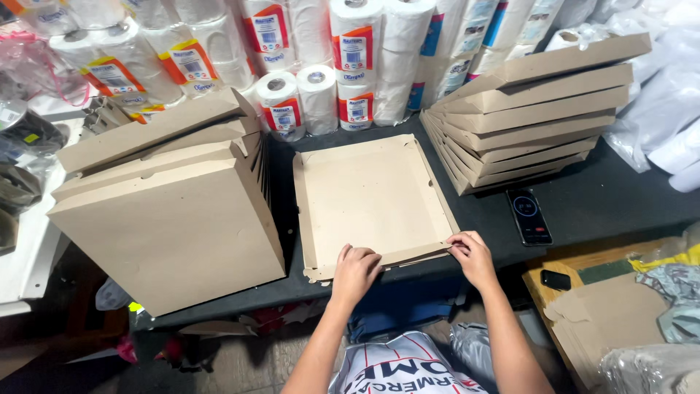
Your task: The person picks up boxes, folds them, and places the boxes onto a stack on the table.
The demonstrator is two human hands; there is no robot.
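Dark desk (583, 204), paper rolls (350, 51) behind, box stacks either side. Flat cardboard box (368, 197) at centre, near edge at desk front. Left hand (355, 271) curled, pressing near flap down. Right hand (472, 257) pinching flap corner. Best: crease along score, both corners level. Long axis running away from body, slightly tilted right.

Far rolls: white paper-roll packs (277, 44) with orange-and-blue rectangular labels (352, 51).
Right, near: black phone (529, 217), lit dark screen.
Left: small yellow label (30, 138).
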